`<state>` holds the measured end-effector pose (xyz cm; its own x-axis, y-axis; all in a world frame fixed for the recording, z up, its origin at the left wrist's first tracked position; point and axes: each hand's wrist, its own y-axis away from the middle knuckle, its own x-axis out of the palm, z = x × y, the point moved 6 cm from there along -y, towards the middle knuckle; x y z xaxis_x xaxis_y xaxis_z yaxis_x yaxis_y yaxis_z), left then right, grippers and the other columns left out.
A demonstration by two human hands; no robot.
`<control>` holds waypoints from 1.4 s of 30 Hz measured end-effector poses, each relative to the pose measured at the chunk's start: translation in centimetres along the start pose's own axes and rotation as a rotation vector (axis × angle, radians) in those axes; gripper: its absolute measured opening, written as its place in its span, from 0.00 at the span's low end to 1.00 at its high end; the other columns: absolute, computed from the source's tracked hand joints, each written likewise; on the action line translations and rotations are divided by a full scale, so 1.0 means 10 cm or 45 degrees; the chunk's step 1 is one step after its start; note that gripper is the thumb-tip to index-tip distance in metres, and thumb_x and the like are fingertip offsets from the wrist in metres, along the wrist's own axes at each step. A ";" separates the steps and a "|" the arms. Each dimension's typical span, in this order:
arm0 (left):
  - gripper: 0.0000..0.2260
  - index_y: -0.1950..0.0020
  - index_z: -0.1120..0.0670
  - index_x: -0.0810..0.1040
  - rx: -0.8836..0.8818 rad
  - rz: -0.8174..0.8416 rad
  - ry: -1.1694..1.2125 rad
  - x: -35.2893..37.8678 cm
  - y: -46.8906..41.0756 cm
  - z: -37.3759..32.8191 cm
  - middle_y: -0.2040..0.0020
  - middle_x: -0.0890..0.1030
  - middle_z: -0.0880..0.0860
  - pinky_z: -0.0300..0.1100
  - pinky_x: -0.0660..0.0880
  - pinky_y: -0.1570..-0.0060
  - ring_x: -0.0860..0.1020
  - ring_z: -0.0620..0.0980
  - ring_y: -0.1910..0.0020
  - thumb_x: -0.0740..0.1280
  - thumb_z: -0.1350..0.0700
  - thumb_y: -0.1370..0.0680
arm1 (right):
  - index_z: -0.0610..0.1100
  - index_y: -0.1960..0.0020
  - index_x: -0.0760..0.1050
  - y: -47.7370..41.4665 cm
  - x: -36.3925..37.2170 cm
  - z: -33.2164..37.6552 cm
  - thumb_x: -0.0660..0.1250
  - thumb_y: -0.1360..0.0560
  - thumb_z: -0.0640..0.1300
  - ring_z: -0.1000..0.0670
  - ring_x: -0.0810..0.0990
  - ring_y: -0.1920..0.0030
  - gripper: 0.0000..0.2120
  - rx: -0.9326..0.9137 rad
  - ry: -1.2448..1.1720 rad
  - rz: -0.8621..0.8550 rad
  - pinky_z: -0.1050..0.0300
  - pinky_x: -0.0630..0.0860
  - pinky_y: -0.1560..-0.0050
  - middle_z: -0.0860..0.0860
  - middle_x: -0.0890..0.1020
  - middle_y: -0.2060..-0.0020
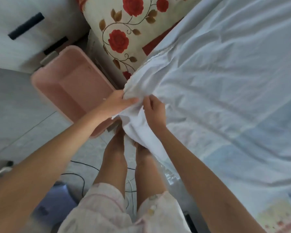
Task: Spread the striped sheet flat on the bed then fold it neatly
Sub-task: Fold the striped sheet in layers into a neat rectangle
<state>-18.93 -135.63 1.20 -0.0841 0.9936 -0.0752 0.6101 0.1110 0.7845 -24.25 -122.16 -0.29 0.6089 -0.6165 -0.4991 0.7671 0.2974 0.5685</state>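
A pale white-blue sheet (225, 81) with faint stripes lies wrinkled over the bed, filling the right side of the head view. Its near corner hangs off the bed's edge toward my legs. My left hand (118, 103) pinches the hemmed edge of that corner from the left. My right hand (154, 111) grips the bunched cloth just beside it, fingers curled into the fabric. Both hands are close together at the bed's edge.
A pink plastic tub (71, 86) stands on the floor left of my hands. A cream pillow with red roses (121, 31) lies at the bed's head. A white cabinet (20, 31) stands at the top left. Black cables (81, 175) cross the tiled floor by my feet.
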 end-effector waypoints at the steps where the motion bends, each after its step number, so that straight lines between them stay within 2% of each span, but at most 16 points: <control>1: 0.05 0.56 0.47 0.74 -0.011 0.050 0.104 0.09 0.13 -0.09 0.59 0.79 0.45 0.31 0.74 0.64 0.78 0.41 0.60 0.69 0.51 0.24 | 0.38 0.69 0.71 0.23 -0.08 -0.13 0.55 0.19 0.47 0.52 0.73 0.72 0.22 0.153 -0.092 -0.032 0.58 0.70 0.65 0.50 0.75 0.75; 3: 0.06 0.52 0.47 0.75 -0.033 0.134 0.250 0.30 0.40 -0.34 0.54 0.81 0.44 0.37 0.77 0.56 0.81 0.41 0.56 0.70 0.55 0.25 | 0.35 0.73 0.72 0.64 -0.31 -0.36 0.53 0.19 0.54 0.50 0.76 0.73 0.31 0.440 -0.167 -0.082 0.60 0.74 0.66 0.49 0.75 0.81; 5: 0.09 0.50 0.51 0.76 -0.027 0.229 0.416 0.46 0.59 -0.58 0.55 0.83 0.46 0.40 0.78 0.54 0.83 0.43 0.55 0.69 0.63 0.26 | 0.35 0.70 0.76 0.95 -0.26 -0.63 0.48 0.22 0.67 0.46 0.81 0.68 0.39 0.848 -0.364 0.164 0.58 0.78 0.63 0.45 0.79 0.77; 7: 0.12 0.47 0.54 0.77 -0.043 0.348 0.547 0.65 0.78 -0.83 0.56 0.85 0.47 0.41 0.79 0.55 0.83 0.46 0.54 0.67 0.68 0.26 | 0.34 0.54 0.79 1.31 -0.19 -0.77 0.41 0.31 0.78 0.41 0.83 0.54 0.50 1.215 -0.692 0.528 0.50 0.79 0.54 0.40 0.84 0.61; 9: 0.15 0.45 0.57 0.76 -0.080 0.456 0.657 0.84 0.96 -1.08 0.52 0.84 0.51 0.43 0.79 0.49 0.82 0.49 0.50 0.67 0.71 0.28 | 0.37 0.41 0.72 1.55 -0.23 -0.71 0.40 0.36 0.82 0.39 0.75 0.38 0.53 1.366 -1.190 0.626 0.40 0.72 0.41 0.37 0.78 0.44; 14: 0.15 0.39 0.63 0.74 -0.043 0.606 0.754 1.22 1.29 -1.79 0.43 0.79 0.58 0.45 0.77 0.43 0.80 0.53 0.45 0.62 0.70 0.25 | 0.30 0.26 0.52 1.45 -0.60 -0.54 0.57 0.35 0.77 0.36 0.58 0.28 0.58 1.203 -2.758 0.055 0.33 0.58 0.35 0.33 0.61 0.29; 18: 0.20 0.30 0.64 0.67 -0.009 0.659 0.878 1.44 1.43 -2.29 0.38 0.77 0.61 0.49 0.77 0.45 0.79 0.56 0.41 0.58 0.70 0.23 | 0.37 0.24 0.50 1.35 -0.86 -0.66 0.65 0.43 0.78 0.29 0.53 0.28 0.63 0.924 -3.271 -0.352 0.22 0.65 0.49 0.33 0.55 0.27; 21: 0.19 0.31 0.62 0.68 0.005 0.639 0.944 1.55 1.49 -2.51 0.38 0.77 0.61 0.50 0.78 0.46 0.78 0.56 0.40 0.58 0.70 0.22 | 0.46 0.23 0.50 1.26 -0.96 -0.80 0.73 0.50 0.75 0.25 0.52 0.29 0.66 0.851 -3.652 -0.667 0.18 0.60 0.43 0.34 0.52 0.26; 24: 0.21 0.31 0.63 0.67 -0.003 0.617 0.933 1.68 1.57 -2.64 0.35 0.75 0.62 0.50 0.78 0.47 0.77 0.56 0.38 0.60 0.70 0.24 | 0.47 0.22 0.43 1.42 -0.98 -0.69 0.75 0.43 0.68 0.27 0.52 0.29 0.64 0.952 -4.147 -0.889 0.26 0.57 0.34 0.37 0.51 0.25; 27: 0.24 0.29 0.64 0.65 -0.042 0.582 0.981 1.81 1.64 -2.77 0.31 0.70 0.64 0.53 0.76 0.43 0.73 0.58 0.34 0.60 0.71 0.25 | 0.43 0.25 0.56 1.54 -1.13 -0.69 0.74 0.41 0.69 0.31 0.71 0.40 0.56 1.087 -3.795 -1.192 0.37 0.70 0.39 0.38 0.70 0.35; 29: 0.18 0.34 0.66 0.68 -0.085 0.550 1.069 1.92 1.68 -2.89 0.38 0.75 0.66 0.53 0.78 0.47 0.76 0.57 0.39 0.57 0.72 0.24 | 0.48 0.25 0.56 1.29 -1.12 -0.52 0.61 0.36 0.76 0.30 0.62 0.31 0.49 1.066 -4.068 -0.696 0.31 0.62 0.34 0.39 0.64 0.30; 31: 0.15 0.41 0.67 0.70 -0.170 0.512 1.189 2.02 1.75 -2.99 0.50 0.76 0.68 0.46 0.78 0.46 0.74 0.50 0.46 0.57 0.74 0.26 | 0.46 0.25 0.57 1.18 -1.25 -0.37 0.59 0.39 0.79 0.30 0.60 0.29 0.54 0.825 -3.822 -0.299 0.28 0.58 0.33 0.38 0.63 0.28; 34: 0.11 0.45 0.69 0.69 -0.279 0.496 1.185 2.22 1.87 -3.08 0.59 0.73 0.65 0.38 0.78 0.70 0.76 0.50 0.68 0.56 0.74 0.27 | 0.43 0.27 0.60 1.14 -1.29 -0.38 0.66 0.37 0.71 0.31 0.61 0.29 0.48 0.568 -3.674 -0.272 0.28 0.59 0.33 0.36 0.66 0.30; 36: 0.08 0.47 0.69 0.69 -0.317 0.530 1.127 2.33 1.98 -3.16 0.62 0.73 0.65 0.40 0.76 0.77 0.74 0.53 0.75 0.55 0.73 0.25 | 0.43 0.28 0.63 1.34 -1.38 -0.26 0.68 0.31 0.59 0.35 0.65 0.29 0.37 0.737 -3.634 -0.352 0.34 0.62 0.31 0.38 0.70 0.31; 39: 0.06 0.47 0.71 0.68 -0.273 0.501 1.076 2.37 2.02 -3.28 0.59 0.74 0.68 0.48 0.81 0.61 0.76 0.59 0.66 0.55 0.72 0.22 | 0.44 0.34 0.71 1.59 -1.64 -0.33 0.63 0.22 0.44 0.44 0.77 0.40 0.17 0.733 -3.068 -0.835 0.50 0.77 0.43 0.45 0.81 0.46; 42: 0.05 0.49 0.73 0.68 -0.268 0.484 1.095 2.43 1.96 -3.35 0.56 0.73 0.70 0.49 0.75 0.41 0.76 0.61 0.59 0.54 0.72 0.22 | 0.44 0.35 0.69 1.98 -1.72 -0.30 0.60 0.22 0.37 0.50 0.78 0.54 0.16 0.876 -2.521 -0.894 0.62 0.78 0.64 0.51 0.77 0.57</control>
<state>-35.44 -110.00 35.34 -0.5100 0.5985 0.6178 0.5688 -0.3041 0.7642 -18.93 -103.46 17.65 -0.9197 -0.3439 0.1892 0.2663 -0.1926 0.9445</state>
